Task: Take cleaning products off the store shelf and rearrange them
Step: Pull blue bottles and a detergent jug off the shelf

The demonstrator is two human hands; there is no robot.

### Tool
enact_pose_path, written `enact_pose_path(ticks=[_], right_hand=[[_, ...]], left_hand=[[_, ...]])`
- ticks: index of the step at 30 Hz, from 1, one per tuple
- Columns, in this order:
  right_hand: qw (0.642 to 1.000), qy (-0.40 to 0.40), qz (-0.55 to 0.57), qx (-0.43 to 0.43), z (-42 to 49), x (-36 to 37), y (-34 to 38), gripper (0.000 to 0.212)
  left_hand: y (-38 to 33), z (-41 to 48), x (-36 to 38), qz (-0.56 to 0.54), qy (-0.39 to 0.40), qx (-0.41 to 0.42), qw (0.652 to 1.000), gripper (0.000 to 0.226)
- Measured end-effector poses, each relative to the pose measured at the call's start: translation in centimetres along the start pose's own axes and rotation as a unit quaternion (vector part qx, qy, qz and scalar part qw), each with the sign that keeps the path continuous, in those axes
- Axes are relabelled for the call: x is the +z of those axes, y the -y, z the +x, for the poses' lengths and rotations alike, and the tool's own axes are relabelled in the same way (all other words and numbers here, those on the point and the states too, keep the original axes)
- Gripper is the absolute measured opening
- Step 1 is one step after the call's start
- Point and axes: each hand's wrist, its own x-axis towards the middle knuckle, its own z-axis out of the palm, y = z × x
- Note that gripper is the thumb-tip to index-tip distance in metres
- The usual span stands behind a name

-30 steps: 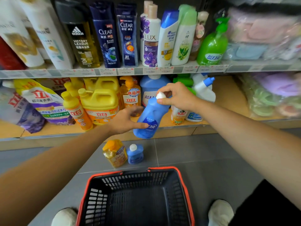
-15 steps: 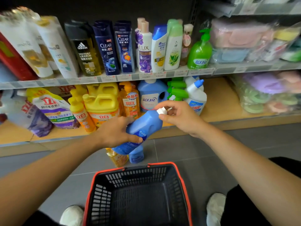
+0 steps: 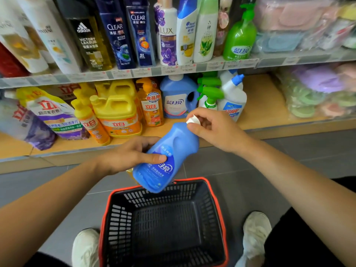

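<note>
A blue detergent bottle [image 3: 169, 151] with a white cap is tilted in the air, base down over the far rim of the black basket [image 3: 219, 209]. My left hand [image 3: 131, 155] grips its body from the left, thumb across the label. My right hand [image 3: 213, 126] pinches its white cap at the top. The basket has a red rim, sits on the floor between my shoes and has nothing in it. Behind the bottle, the lower shelf [image 3: 262, 105] carries yellow dish-soap jugs [image 3: 117, 110], a blue jug [image 3: 177, 97] and spray bottles [image 3: 231, 95].
The upper shelf [image 3: 154, 71] holds shampoo and body-wash bottles and a green pump bottle [image 3: 240, 37]. Refill pouches [image 3: 50, 116] lie at lower left, bagged goods [image 3: 316, 87] at right. A yellow bottle on the grey floor is mostly hidden behind the held bottle. My shoes [image 3: 256, 230] flank the basket.
The blue bottle has come down from shelf height toward me and the basket, tilting more. My left hand closed around its body; my right hand stays on the cap.
</note>
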Motion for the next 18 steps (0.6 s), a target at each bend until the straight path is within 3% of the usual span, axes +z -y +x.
enact_pose_path(ticks=[3,9,13,18], right_hand=[[0.997,-0.047,-0.064,-0.008,-0.2,0.4,-0.5,0.020],[0.989,-0.127,0.043,0.068,0.4,1.2,-0.3,0.019],[0.990,-0.084,0.114,0.023,-0.1,0.8,0.6,0.021],[0.987,-0.054,0.141,-0.064,-0.7,-0.1,1.9,0.030]], left_hand=[[0.0,0.3,0.9,0.009,-0.026,0.017,0.999,0.041],[0.0,0.6,2.4,0.008,-0.067,0.034,0.997,0.045],[-0.2,0.3,1.5,-0.039,0.003,0.027,0.999,0.042],[-0.5,0.1,0.7,-0.068,0.079,0.027,0.994,0.057]])
